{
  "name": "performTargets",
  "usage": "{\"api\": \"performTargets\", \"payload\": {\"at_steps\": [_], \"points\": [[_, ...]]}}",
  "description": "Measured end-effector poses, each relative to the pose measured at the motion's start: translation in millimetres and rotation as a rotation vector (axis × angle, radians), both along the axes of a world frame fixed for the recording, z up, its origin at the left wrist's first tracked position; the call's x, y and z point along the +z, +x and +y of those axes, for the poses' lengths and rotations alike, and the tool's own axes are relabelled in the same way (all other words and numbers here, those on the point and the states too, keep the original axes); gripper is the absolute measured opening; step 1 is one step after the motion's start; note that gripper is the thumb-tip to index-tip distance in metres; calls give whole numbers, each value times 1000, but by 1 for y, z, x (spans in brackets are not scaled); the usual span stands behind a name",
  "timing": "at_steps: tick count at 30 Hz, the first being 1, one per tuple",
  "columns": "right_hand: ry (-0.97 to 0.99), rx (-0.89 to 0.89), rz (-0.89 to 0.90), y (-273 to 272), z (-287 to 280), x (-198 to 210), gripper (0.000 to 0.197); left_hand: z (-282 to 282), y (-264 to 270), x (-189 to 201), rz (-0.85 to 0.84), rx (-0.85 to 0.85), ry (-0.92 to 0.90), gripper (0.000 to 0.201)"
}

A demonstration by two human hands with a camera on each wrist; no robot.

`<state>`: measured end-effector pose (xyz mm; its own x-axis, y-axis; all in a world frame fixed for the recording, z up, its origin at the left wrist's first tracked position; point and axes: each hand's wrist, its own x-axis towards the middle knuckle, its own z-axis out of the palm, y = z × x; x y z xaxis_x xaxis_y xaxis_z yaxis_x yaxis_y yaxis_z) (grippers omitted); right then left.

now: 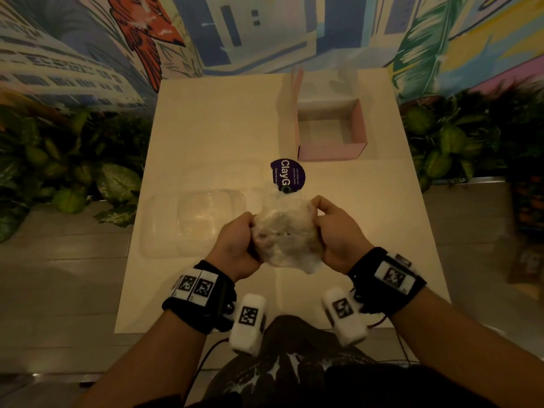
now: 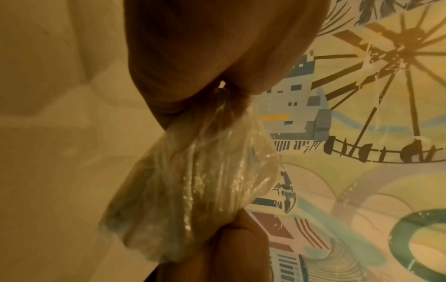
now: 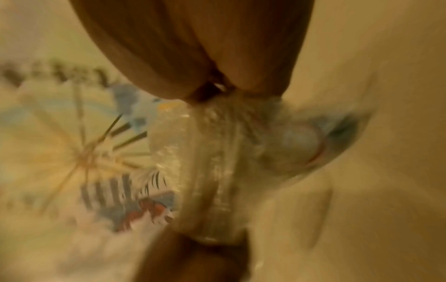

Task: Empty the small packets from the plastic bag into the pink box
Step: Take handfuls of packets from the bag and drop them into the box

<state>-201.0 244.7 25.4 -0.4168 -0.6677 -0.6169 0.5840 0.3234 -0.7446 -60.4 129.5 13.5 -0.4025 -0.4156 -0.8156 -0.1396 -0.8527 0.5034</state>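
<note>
A clear, crumpled plastic bag point(image 1: 284, 231) bulges with small packets seen dimly through the film. It hangs above the near half of the table. My left hand point(image 1: 240, 241) grips its left side and my right hand point(image 1: 332, 231) grips its right side, fingers curled into the plastic. The left wrist view shows the bag point(image 2: 190, 183) stretched between both hands, and the blurred right wrist view shows the bag point(image 3: 217, 164) the same way. The pink box point(image 1: 331, 151) stands open and empty at the far right of the table, its lid raised at the back.
A clear plastic clamshell container point(image 1: 194, 222) lies on the cream table point(image 1: 215, 128) left of my hands. A round purple sticker point(image 1: 288, 173) sits just beyond the bag. Leafy plants point(image 1: 67, 169) flank the table on both sides, and a painted mural wall rises behind.
</note>
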Motion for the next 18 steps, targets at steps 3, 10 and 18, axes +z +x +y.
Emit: {"api": "performTargets", "payload": {"at_steps": [3,10,18], "points": [[-17,109,170,2,3,2,17,-10,-2,3,30,79,-26,20],[117,34,23,-8,5,-5,46,-7,-2,13,107,-122,-235,31],[158,-68,-205,-10,6,-12,36,7,21,12,242,-732,-325,51]]}}
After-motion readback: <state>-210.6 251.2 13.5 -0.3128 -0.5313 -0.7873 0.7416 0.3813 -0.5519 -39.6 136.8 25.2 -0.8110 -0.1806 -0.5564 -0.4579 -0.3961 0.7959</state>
